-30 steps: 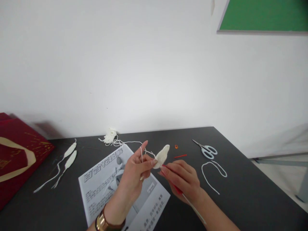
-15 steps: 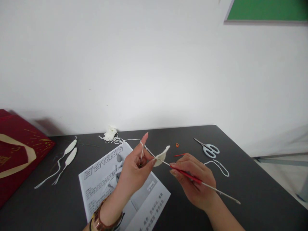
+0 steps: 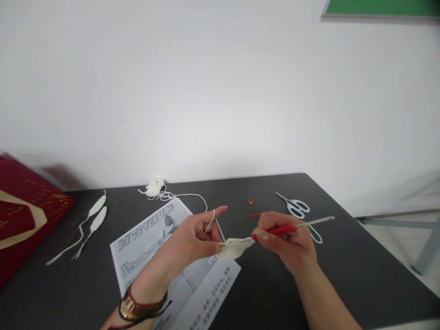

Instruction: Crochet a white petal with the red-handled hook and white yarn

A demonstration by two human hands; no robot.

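Over dark table (image 3: 343, 275), hands (image 3: 192, 238) crochet white petal (image 3: 235, 249).

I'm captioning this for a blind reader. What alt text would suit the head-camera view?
Two bare hands work over a dark table: the left hand pinches a small cream crochet piece, yarn looped over its forefinger, while the right hand holds a red-handled crochet hook to it. A printed sheet lies beneath; scissors lie further right.

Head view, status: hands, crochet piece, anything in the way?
Left hand pinching white crochet piece, yarn looped over forefinger. Right hand gripping red-handled hook, tip at the piece. Nothing between hands; scissors lie apart, behind right hand.
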